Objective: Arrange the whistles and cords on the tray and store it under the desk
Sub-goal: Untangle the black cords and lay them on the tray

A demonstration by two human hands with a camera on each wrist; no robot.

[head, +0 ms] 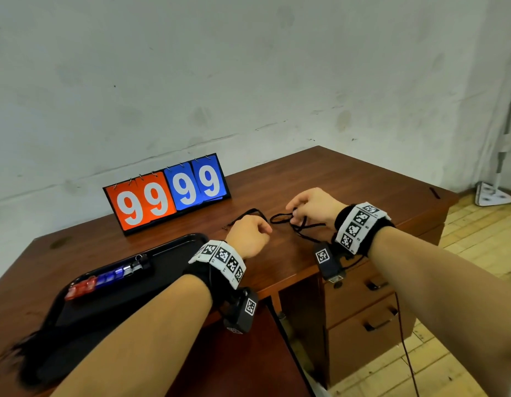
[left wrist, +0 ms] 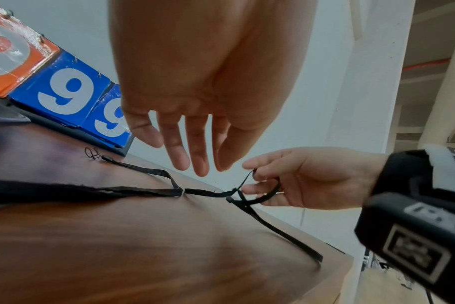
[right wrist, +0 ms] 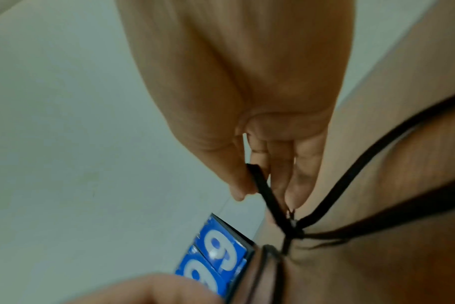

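On the wooden desk, my right hand pinches a loop of a black cord between thumb and fingers, lifting it slightly; the right wrist view shows the same pinch on the cord. A second black cord lies flat just left of it, its clip end toward the scoreboard. My left hand hovers above that cord with relaxed fingers, holding nothing. The black tray sits at the left front and carries a red whistle, a blue one and a clear-and-black one in a row.
A flip scoreboard reading 99 99 stands at the back of the desk by the wall. Drawers fill the desk's right side, with an open kneehole to their left. Wooden floor lies to the right.
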